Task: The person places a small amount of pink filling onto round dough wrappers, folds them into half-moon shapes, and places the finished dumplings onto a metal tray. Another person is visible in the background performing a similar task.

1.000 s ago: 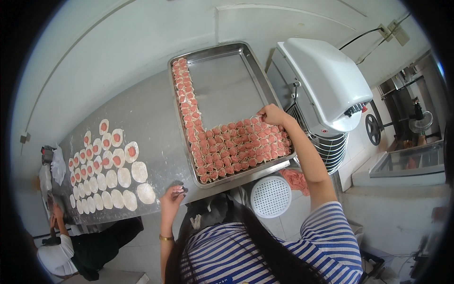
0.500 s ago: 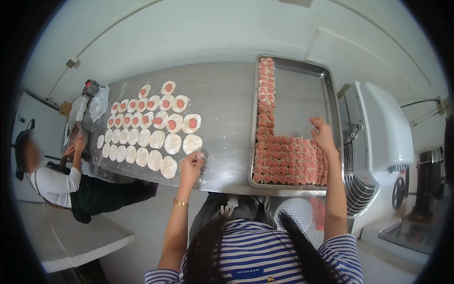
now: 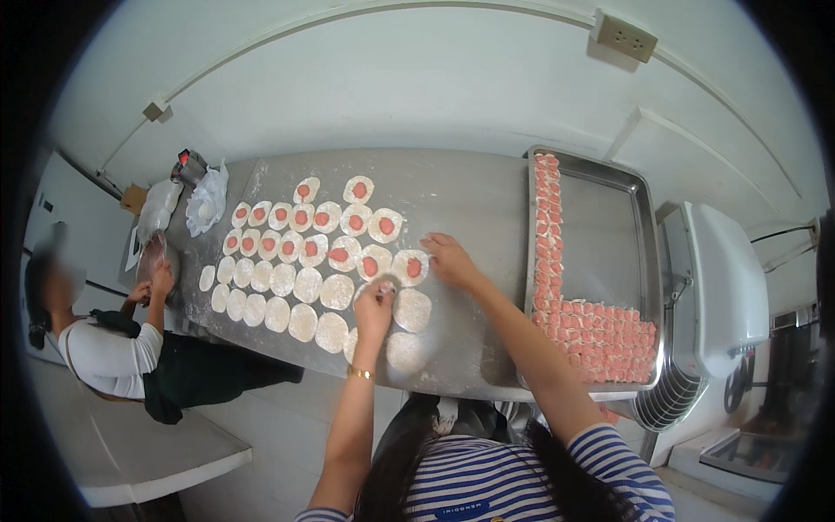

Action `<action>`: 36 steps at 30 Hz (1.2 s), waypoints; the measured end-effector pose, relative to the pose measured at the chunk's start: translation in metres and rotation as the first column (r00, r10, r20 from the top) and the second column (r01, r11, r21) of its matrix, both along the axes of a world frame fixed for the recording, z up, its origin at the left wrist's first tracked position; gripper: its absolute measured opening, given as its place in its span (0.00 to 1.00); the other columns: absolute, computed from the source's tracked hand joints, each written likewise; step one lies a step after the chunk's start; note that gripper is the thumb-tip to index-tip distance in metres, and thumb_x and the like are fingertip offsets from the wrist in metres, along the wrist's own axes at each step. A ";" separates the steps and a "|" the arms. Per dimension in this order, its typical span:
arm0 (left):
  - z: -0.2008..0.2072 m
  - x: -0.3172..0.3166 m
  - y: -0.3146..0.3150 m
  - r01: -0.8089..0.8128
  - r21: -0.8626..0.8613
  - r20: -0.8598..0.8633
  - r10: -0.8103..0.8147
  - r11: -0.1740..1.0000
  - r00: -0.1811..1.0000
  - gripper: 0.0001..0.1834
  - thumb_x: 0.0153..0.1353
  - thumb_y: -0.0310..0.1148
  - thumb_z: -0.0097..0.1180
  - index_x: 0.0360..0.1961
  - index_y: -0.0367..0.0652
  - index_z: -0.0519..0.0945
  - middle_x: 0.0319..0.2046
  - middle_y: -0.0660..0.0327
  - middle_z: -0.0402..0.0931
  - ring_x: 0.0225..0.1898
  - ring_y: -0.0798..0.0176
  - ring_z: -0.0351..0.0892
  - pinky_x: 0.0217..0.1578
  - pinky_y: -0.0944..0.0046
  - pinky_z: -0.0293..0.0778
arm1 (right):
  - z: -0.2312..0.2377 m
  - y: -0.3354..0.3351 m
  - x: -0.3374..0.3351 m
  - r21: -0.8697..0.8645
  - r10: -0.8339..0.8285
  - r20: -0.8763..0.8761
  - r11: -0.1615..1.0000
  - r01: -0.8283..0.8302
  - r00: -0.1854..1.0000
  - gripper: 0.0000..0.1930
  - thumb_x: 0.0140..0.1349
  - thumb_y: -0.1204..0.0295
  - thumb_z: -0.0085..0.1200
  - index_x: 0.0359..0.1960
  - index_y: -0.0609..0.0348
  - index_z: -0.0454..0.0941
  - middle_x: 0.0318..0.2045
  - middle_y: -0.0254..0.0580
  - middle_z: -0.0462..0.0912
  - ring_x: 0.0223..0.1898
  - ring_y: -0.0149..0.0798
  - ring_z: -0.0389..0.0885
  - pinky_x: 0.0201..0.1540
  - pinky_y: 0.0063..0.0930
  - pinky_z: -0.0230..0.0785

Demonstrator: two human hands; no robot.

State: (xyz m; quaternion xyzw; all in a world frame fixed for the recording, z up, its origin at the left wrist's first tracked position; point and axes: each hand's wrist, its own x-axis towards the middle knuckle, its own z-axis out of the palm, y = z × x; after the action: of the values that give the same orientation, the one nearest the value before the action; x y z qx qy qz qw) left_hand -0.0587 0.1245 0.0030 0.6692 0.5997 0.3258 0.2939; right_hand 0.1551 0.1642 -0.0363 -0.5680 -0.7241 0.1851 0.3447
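Observation:
Round floured dough wrappers (image 3: 307, 284) lie in rows on the steel table. Those in the farther rows each bear a dab of pink filling (image 3: 370, 266); the nearer ones are plain. Over the right-hand end of the plain rows, my left hand (image 3: 374, 306) is closed in a pinch, with something small at its fingertips that I cannot make out. My right hand (image 3: 450, 259) reaches in from the right with fingers stretched out, nearest to a filled wrapper (image 3: 411, 267) at its row's end. Nothing shows in it.
A deep metal tray (image 3: 654, 248) on the right holds packed rows of pink filled dumplings (image 3: 591, 344). Beyond it stands a white appliance (image 3: 722, 278). At the table's left end are a white plastic bag (image 3: 207, 200) and a person (image 3: 113, 348) working at a bowl.
My right hand has left the tray and come left to the filled wrappers. My left hand stays pinched and is over the plain wrappers. The whole view has shifted.

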 end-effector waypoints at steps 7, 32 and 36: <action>-0.002 -0.029 -0.033 0.152 -0.119 0.146 -0.134 0.981 0.980 0.09 0.52 0.23 0.57 0.37 0.37 0.80 0.29 0.51 0.81 0.27 0.59 0.81 0.29 0.64 0.75 | -0.019 0.050 -0.057 -0.102 -0.045 0.428 0.990 0.098 0.903 0.23 0.58 0.66 0.49 0.57 0.52 0.69 0.61 0.37 0.67 0.66 0.49 0.59 0.63 0.57 0.52; -0.028 0.085 -0.066 0.362 -0.057 -0.288 -0.362 0.931 0.886 0.10 0.53 0.27 0.57 0.37 0.36 0.74 0.38 0.48 0.73 0.44 0.45 0.74 0.43 0.52 0.72 | 0.006 -0.196 -0.011 -0.133 -0.610 0.127 0.771 0.623 0.782 0.13 0.50 0.80 0.51 0.39 0.67 0.73 0.44 0.57 0.68 0.47 0.58 0.67 0.49 0.46 0.62; -0.040 0.089 -0.064 0.363 -0.065 -0.214 -0.368 0.930 0.905 0.10 0.52 0.28 0.59 0.34 0.36 0.75 0.35 0.49 0.74 0.40 0.45 0.75 0.40 0.51 0.72 | -0.008 -0.181 -0.002 -0.121 -0.652 0.103 0.742 0.660 0.752 0.07 0.51 0.80 0.51 0.34 0.66 0.73 0.39 0.54 0.69 0.43 0.56 0.69 0.46 0.46 0.63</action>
State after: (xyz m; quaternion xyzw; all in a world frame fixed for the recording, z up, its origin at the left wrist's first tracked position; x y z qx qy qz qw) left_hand 0.0308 0.0610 -0.0366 0.7982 0.4967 0.1808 0.2887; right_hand 0.1529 -0.0168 -0.0446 -0.8152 -0.4713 0.0907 0.3243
